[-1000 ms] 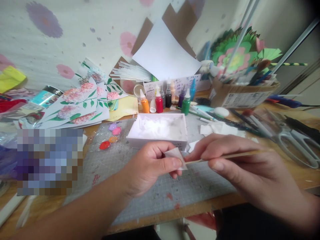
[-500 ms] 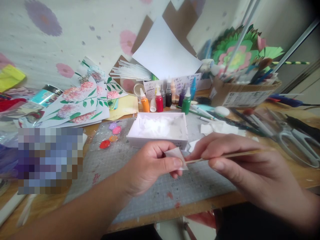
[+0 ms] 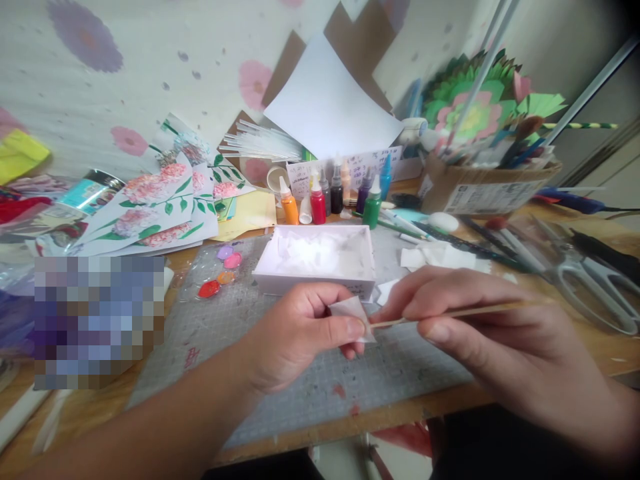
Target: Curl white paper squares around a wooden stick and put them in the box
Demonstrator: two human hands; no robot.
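Between thumb and fingers, my left hand pinches a small piece of white paper above the grey cutting mat. My right hand is closed around a thin wooden stick, held nearly level. The stick's left tip meets the paper's right edge by my left fingertips; whether it presses on the paper or lies behind it I cannot tell. Just beyond both hands stands a white open box with small white pieces inside. Blobs of red, orange, pink and purple paint lie on clear film at its left.
Behind the box stand several paint bottles. Painted flower cards lean at the left. Large scissors and brushes lie at the right, before a cardboard box of tools. White paper scraps lie beyond my right hand.
Almost nothing differs. Both hands keep the same hold on paper and stick, and the view has shifted very slightly.
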